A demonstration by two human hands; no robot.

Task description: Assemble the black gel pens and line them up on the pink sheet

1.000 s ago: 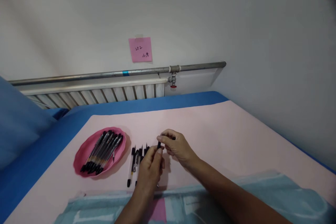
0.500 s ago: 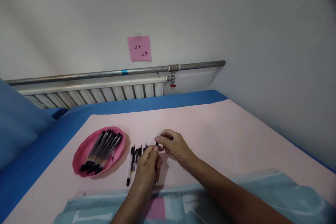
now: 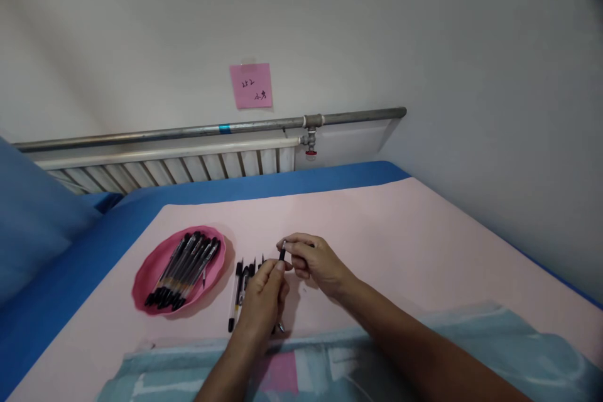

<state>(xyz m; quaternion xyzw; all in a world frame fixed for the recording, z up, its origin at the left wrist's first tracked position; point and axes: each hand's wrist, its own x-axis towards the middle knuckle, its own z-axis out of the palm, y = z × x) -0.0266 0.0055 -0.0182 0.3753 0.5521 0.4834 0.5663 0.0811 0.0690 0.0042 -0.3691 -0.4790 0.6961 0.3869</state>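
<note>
My left hand (image 3: 262,300) and my right hand (image 3: 315,262) meet over the pink sheet (image 3: 424,245). Both pinch one black pen (image 3: 282,254), which stands nearly upright between their fingertips; most of it is hidden by my left hand. Just left of my left hand several black pens (image 3: 238,292) lie side by side on the sheet. A pink oval dish (image 3: 149,270) farther left holds several more black pens (image 3: 185,271).
A light blue towel (image 3: 358,364) lies across the near edge. Blue fabric (image 3: 61,289) surrounds the pink sheet. A radiator (image 3: 164,169) and a metal pipe (image 3: 211,130) run along the wall, under a pink sticky note (image 3: 251,85).
My hands stay together on the pen with small finger shifts. The pen's upper end has risen a little between the fingertips.
</note>
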